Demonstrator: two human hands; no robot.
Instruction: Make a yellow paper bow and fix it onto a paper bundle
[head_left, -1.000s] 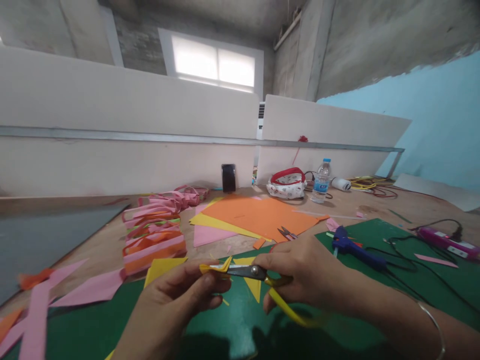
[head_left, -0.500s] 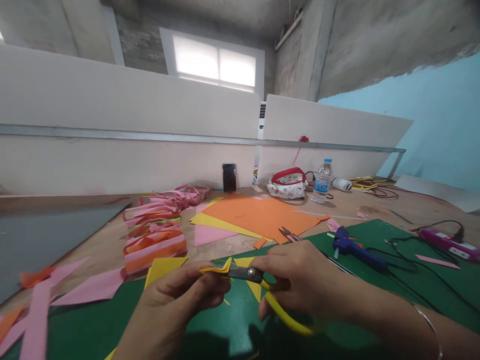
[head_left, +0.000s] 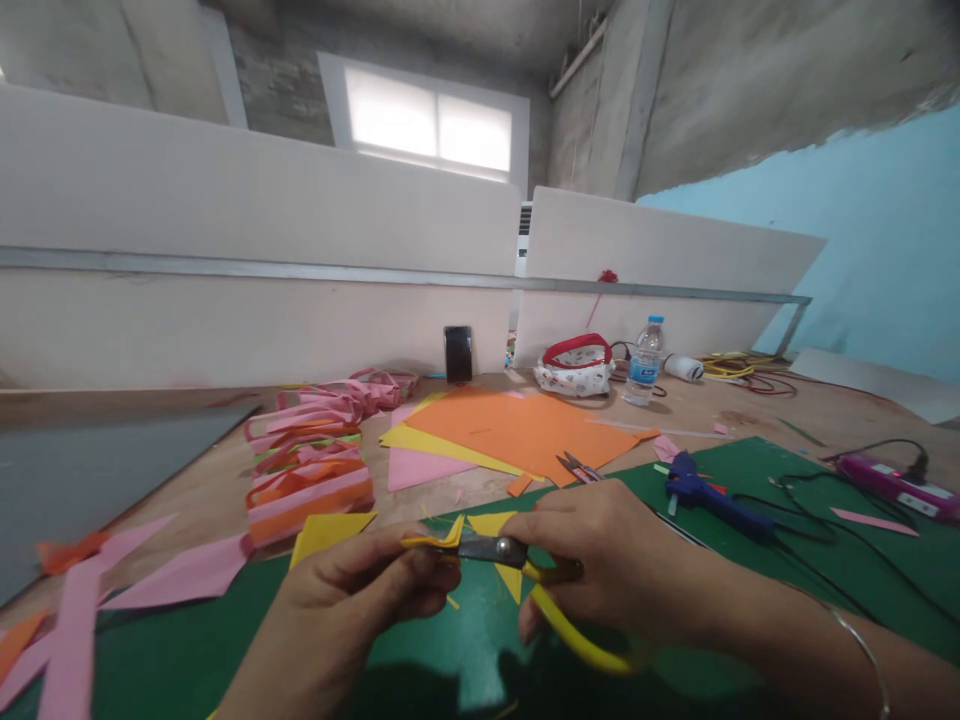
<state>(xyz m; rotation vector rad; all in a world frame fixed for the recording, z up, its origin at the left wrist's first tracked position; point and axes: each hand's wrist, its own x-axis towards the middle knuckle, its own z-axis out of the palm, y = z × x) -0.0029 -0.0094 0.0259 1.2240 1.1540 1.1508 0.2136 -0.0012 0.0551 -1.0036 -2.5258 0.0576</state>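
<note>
My left hand (head_left: 360, 610) pinches a small folded piece of yellow paper (head_left: 444, 538) between thumb and fingers. In my right hand (head_left: 600, 550) is a pair of scissors (head_left: 577, 632) with yellow handles, gripped by the loops. Their dark blades point left and lie at the yellow piece, partly hidden by it and by my left fingers. Below, on the green cutting mat (head_left: 420, 670), are yellow paper offcuts (head_left: 510, 578) and thin trimmings. Another yellow sheet (head_left: 330, 532) shows just behind my left hand.
Orange sheets (head_left: 517, 430) lie ahead, with a second pair of scissors (head_left: 577, 468) at their edge. Pink and orange strips (head_left: 311, 490) are heaped left. A blue glue gun (head_left: 712, 505) with cords rests right. Behind stand a phone (head_left: 458, 354), a pouch (head_left: 576, 368) and a bottle (head_left: 645, 365).
Almost nothing differs. Both hands, the scissors and the yellow piece keep nearly the same place, with only a very slight shift.
</note>
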